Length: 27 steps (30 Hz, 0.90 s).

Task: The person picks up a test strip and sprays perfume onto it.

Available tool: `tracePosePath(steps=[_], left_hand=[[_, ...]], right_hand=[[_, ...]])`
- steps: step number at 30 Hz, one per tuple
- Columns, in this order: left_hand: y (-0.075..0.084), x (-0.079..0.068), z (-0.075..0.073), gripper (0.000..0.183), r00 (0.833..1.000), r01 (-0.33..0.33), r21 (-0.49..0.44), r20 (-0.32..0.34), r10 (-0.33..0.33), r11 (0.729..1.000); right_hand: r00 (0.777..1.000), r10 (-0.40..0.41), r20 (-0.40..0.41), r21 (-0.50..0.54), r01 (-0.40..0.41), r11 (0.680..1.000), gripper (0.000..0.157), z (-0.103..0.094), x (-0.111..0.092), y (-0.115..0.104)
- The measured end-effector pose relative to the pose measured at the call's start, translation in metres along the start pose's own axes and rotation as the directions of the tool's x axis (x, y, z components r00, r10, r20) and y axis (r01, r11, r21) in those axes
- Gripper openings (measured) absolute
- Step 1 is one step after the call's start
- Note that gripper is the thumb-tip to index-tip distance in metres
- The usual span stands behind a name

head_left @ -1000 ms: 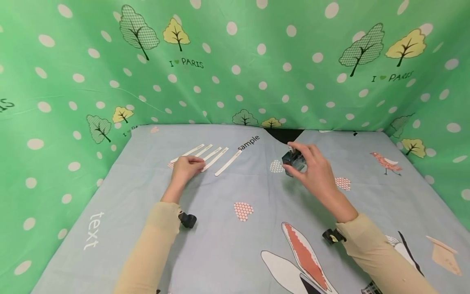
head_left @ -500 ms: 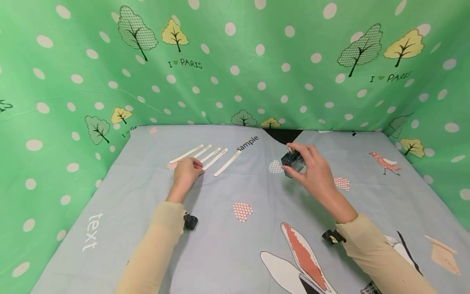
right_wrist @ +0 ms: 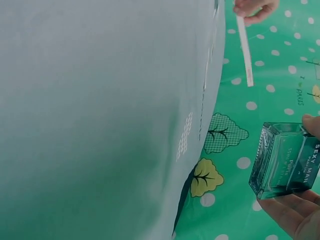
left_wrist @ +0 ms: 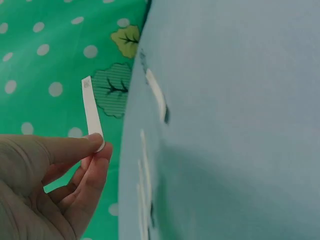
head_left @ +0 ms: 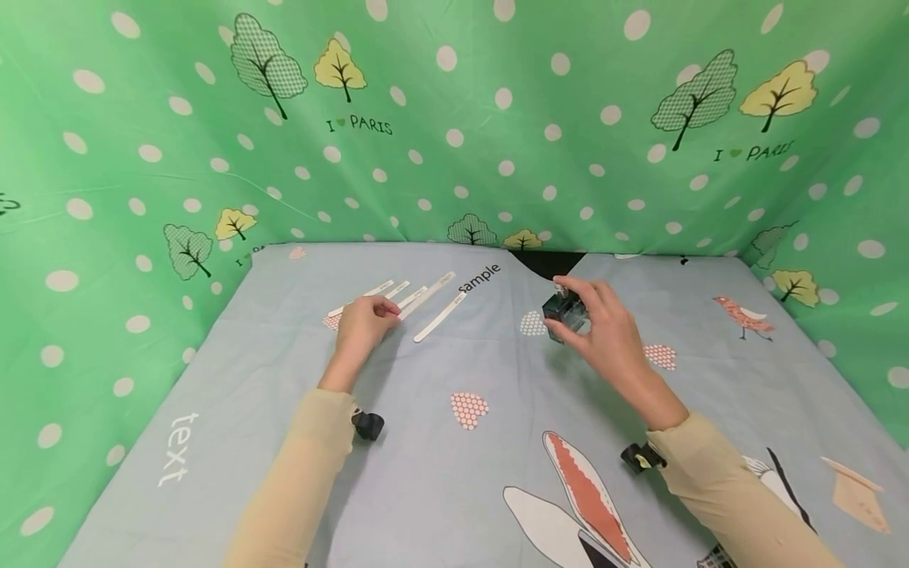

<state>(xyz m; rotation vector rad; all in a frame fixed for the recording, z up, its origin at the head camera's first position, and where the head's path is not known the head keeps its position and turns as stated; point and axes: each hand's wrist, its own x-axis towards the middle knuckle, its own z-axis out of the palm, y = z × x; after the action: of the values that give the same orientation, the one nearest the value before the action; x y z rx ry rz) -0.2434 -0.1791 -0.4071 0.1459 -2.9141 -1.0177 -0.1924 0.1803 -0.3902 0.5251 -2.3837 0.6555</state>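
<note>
My left hand (head_left: 364, 330) pinches the near end of a white perfume test strip (left_wrist: 91, 107) between thumb and fingers. The strip is raised off the cloth, its printed end pointing up and away. Right of it, a single test strip (head_left: 439, 318) lies flat. Beyond my left hand lie three more strips (head_left: 401, 289), side by side and partly hidden by the hand. My right hand (head_left: 614, 339) holds a dark teal glass perfume bottle (right_wrist: 285, 160) above the cloth. Its thumb and fingers grip the sides, and a finger reaches the sprayer at the top.
A grey-blue printed cloth (head_left: 398, 465) covers the table, with hearts, a bird and lettering on it. Behind and at both sides hangs a green dotted curtain (head_left: 426, 173). Each wrist carries a small black camera (head_left: 369, 426).
My left hand has picked up the rightmost strip of the group and lifted it, moving it slightly away and to the right. My right hand and the bottle stay almost still.
</note>
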Motion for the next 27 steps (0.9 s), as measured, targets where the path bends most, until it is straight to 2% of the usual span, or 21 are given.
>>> tracePosePath(steps=[7, 12, 18, 27], left_hand=[[0.028, -0.008, -0.014, 0.013, 0.996, -0.08, -0.094, 0.027, 0.083, 0.992], [0.051, -0.015, -0.019, 0.015, 0.991, -0.116, -0.146, 0.044, 0.124, 0.982], [0.077, -0.026, -0.017, 0.016, 0.984, -0.123, -0.184, 0.105, 0.144, 0.975], [0.094, -0.031, -0.009, 0.013, 0.976, -0.165, -0.18, 0.112, 0.187, 0.97]], right_hand=[[1.0, -0.01, 0.009, 0.016, 0.01, 1.0, 0.064, 0.007, 0.003, -0.002], [0.999, -0.038, -0.023, 0.019, 0.039, 0.999, 0.064, 0.013, 0.008, -0.004], [0.996, -0.082, -0.033, 0.026, 0.083, 0.996, 0.063, 0.019, 0.013, -0.003], [0.996, -0.068, -0.057, 0.027, 0.07, 0.997, 0.062, 0.019, 0.02, 0.001]])
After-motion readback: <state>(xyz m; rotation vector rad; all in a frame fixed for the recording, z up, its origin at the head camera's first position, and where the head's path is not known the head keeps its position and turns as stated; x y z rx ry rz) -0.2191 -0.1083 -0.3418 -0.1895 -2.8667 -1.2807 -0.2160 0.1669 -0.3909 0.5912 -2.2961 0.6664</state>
